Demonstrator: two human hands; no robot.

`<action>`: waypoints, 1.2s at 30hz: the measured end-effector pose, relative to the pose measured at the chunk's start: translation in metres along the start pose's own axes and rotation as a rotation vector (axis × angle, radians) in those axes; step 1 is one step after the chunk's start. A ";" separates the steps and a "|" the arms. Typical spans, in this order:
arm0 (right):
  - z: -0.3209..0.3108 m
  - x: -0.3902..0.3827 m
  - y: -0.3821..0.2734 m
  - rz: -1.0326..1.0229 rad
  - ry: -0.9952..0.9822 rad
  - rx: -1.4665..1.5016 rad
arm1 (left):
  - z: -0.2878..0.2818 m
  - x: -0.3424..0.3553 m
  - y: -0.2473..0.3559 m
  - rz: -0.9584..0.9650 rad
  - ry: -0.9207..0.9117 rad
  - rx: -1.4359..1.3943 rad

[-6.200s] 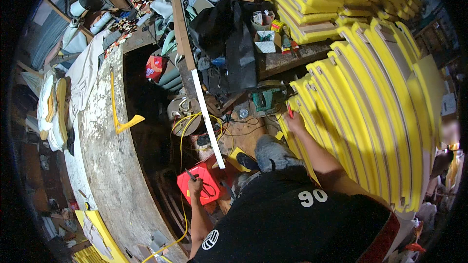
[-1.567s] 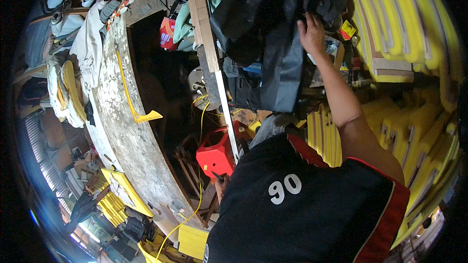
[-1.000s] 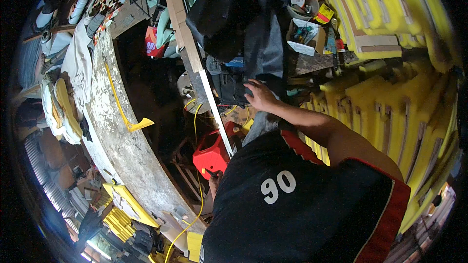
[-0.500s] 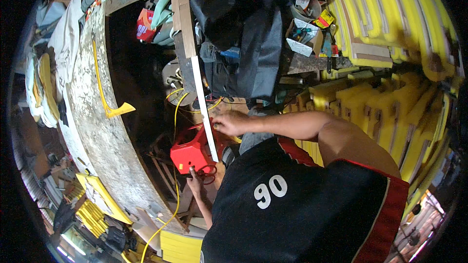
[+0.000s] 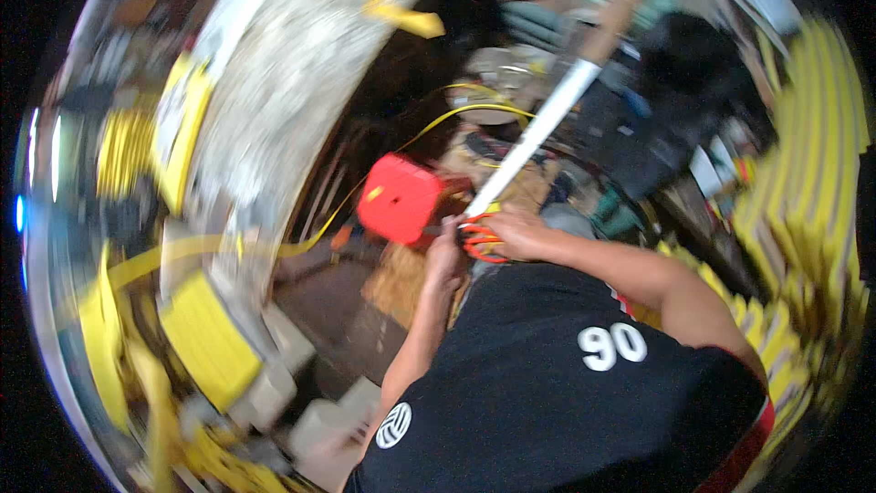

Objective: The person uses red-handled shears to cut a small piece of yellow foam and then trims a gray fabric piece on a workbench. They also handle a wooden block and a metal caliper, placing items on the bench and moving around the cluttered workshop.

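Observation:
My right hand [image 5: 516, 232] is closed on the orange-red looped handles of what look like scissors [image 5: 481, 243], in front of my body. Close beside it, my left hand [image 5: 444, 254] has its fingers bent together at the scissors; blur hides what exactly they grip. A long straight white strip [image 5: 538, 132] runs away from my hands up to a brown wooden length [image 5: 630, 2]. Just beyond my left hand stands a red plastic stool [image 5: 401, 199], its flat top facing me.
A worn, pale-flecked board [image 5: 283, 64] lies at left with a yellow angled piece [image 5: 406, 22] on it. A yellow cable [image 5: 456, 110] loops past the stool. Black fabric [image 5: 675, 100] hangs right of the strip. Stacked yellow foam pieces [image 5: 803, 137] stand far right.
My view has swung, so the strip now slants to the right. My right hand has come to the red-handled scissors that were by my left hand, and both hands are now close together.

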State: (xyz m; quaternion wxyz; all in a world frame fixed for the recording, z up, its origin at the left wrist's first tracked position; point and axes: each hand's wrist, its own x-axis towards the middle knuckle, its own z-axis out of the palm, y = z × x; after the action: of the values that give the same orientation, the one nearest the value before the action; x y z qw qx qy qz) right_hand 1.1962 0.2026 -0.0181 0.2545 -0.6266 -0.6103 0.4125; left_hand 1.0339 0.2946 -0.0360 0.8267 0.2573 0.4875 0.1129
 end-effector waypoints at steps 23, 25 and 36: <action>0.275 0.197 -0.199 -0.212 -0.574 -0.318 | -0.401 -0.229 -0.395 -0.208 1.214 0.201; 0.301 0.216 -0.213 -0.222 -0.576 -0.306 | -0.376 -0.247 -0.396 -0.482 1.141 0.354; 0.406 0.357 -0.300 -0.200 -0.505 -0.138 | -0.522 -0.240 -0.321 -0.140 1.047 0.243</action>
State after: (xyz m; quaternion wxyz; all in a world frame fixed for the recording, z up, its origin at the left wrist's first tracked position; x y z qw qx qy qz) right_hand 0.6634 0.5133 -0.0598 0.0905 -0.4562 -0.7400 0.4859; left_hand 0.4423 0.0838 -0.2328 0.4429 0.2272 0.8598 0.1134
